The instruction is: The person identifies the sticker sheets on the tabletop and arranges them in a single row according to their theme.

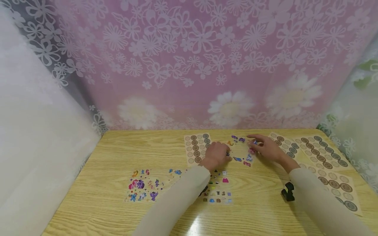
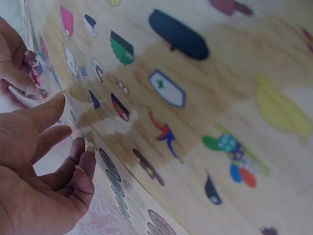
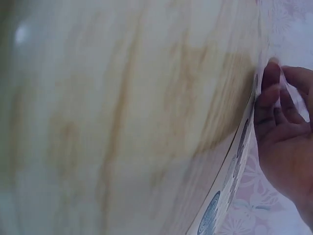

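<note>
A clear sticker sheet point(image 1: 240, 154) with small colourful pony stickers lies near the table's far edge, between the two hands. My left hand point(image 1: 218, 154) is at its left side, fingers loosely bent with a gap between thumb and forefinger in the left wrist view; stickers show by the fingertips. At the sheet's right side my right hand point(image 1: 267, 149) pinches its edge between thumb and fingers. In the right wrist view, something thin and see-through shows between the fingertips of the right hand point(image 3: 283, 107).
Sheets with round brown and grey seals lie at left point(image 1: 190, 147) and right point(image 1: 322, 152). Nearer are a clear pony sticker sheet point(image 1: 147, 185) and one with small clothing stickers point(image 1: 218, 196), partly under the left sleeve. A black object point(image 1: 287, 191) sits by the right forearm. A flowered curtain point(image 1: 189, 65) hangs behind.
</note>
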`<state>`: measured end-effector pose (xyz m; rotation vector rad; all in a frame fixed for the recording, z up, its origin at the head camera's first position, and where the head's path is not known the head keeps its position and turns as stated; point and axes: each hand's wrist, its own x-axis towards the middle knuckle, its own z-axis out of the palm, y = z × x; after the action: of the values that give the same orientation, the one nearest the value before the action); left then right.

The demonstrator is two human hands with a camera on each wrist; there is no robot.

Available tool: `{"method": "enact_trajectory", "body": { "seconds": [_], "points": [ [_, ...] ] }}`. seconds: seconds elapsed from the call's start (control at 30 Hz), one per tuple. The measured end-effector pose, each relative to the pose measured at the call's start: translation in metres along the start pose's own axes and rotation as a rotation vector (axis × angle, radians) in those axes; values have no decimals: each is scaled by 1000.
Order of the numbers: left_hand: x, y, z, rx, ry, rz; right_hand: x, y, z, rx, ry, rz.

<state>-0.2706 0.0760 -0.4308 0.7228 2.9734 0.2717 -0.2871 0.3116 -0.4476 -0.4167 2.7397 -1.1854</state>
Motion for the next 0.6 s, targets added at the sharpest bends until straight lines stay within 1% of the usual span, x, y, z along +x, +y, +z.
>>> {"method": "enact_trajectory", "body": {
  "seconds": [0.1, 0.17, 0.27, 0.4, 0.47, 0.53, 0.6],
  "points": [
    [0, 1, -1, 22, 9, 14, 0, 1, -1, 70, -33, 55],
    [-1, 2, -1, 33, 7, 18, 1, 3, -2, 145, -55, 90],
    [-1, 1, -2, 25, -6, 10, 1, 7, -3, 258, -60, 136],
    [-1, -1, -2, -49, -15, -22, -2, 12, -6, 379, -52, 189],
    [-1, -4, -1, -94, -6, -38, -4, 14, -7, 443, -49, 215],
    [1, -8, 1, -139, 5, -52, -6, 15, -8, 506, -52, 224],
    [1, -9, 1, -202, 11, -63, -9, 16, -9, 568, -53, 237]
  ]
}}
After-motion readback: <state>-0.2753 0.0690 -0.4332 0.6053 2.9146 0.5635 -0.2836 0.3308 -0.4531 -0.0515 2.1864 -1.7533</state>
